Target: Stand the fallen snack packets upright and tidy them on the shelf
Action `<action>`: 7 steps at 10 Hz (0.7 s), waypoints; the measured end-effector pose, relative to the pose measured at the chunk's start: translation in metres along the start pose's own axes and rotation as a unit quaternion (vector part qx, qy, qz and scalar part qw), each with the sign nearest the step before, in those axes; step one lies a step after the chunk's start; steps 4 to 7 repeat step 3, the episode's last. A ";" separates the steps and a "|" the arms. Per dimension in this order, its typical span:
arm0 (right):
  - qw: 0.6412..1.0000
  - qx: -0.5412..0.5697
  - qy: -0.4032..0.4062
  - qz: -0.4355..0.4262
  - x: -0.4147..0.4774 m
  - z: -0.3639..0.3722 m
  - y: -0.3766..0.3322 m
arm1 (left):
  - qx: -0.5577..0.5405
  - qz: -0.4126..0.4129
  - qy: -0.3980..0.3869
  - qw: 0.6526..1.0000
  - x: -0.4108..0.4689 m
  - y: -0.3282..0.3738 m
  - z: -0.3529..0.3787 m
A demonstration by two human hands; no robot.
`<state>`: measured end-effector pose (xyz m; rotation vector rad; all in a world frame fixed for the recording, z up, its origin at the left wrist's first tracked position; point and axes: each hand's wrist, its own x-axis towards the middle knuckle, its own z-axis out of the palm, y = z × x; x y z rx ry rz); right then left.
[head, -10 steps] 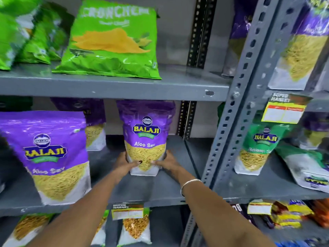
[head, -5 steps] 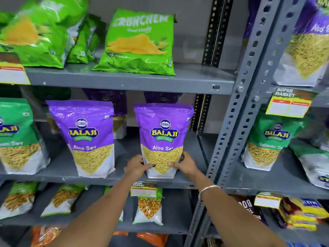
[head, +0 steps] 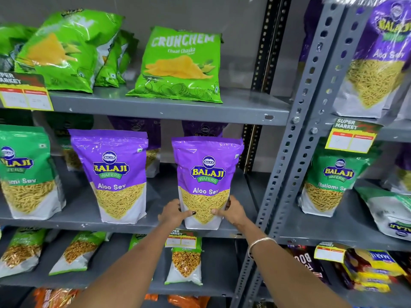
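Observation:
A purple Aloo Sev packet (head: pixel 205 170) stands upright at the front edge of the middle grey shelf (head: pixel 155 225). My left hand (head: pixel 174 213) grips its lower left side and my right hand (head: pixel 230 211) grips its lower right side. A second purple Aloo Sev packet (head: pixel 115 174) stands upright to its left. Two more purple packets (head: pixel 138 127) stand behind in shadow, partly hidden. On the top shelf a green Crunchem packet (head: pixel 181 65) leans back, and several green packets (head: pixel 66 50) lie slumped at the left.
A green Ratlami Sev packet (head: pixel 24 172) stands at the far left. A perforated grey upright post (head: pixel 295 138) divides the racks. In the right rack, a green packet (head: pixel 331 181) stands and a white-green one (head: pixel 387 210) lies tilted. Price tags (head: pixel 24 92) hang on shelf edges.
Both hands have drawn the purple packet forward from deeper on the shelf to its front edge. The view has pulled back and shifted, showing more packets at the left.

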<state>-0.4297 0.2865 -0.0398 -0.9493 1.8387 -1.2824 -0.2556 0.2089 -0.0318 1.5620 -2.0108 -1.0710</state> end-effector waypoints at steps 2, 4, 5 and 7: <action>1.000 0.009 0.010 0.006 0.003 0.003 0.001 | -0.003 -0.003 -0.005 1.000 0.004 0.002 0.000; 1.000 0.005 -0.012 -0.014 0.006 0.005 -0.002 | 0.010 0.003 -0.001 1.000 0.005 0.003 0.001; 1.000 0.005 -0.012 -0.014 0.006 0.005 -0.002 | 0.010 0.003 -0.001 1.000 0.005 0.003 0.001; 1.000 0.005 -0.012 -0.014 0.006 0.005 -0.002 | 0.010 0.003 -0.001 1.000 0.005 0.003 0.001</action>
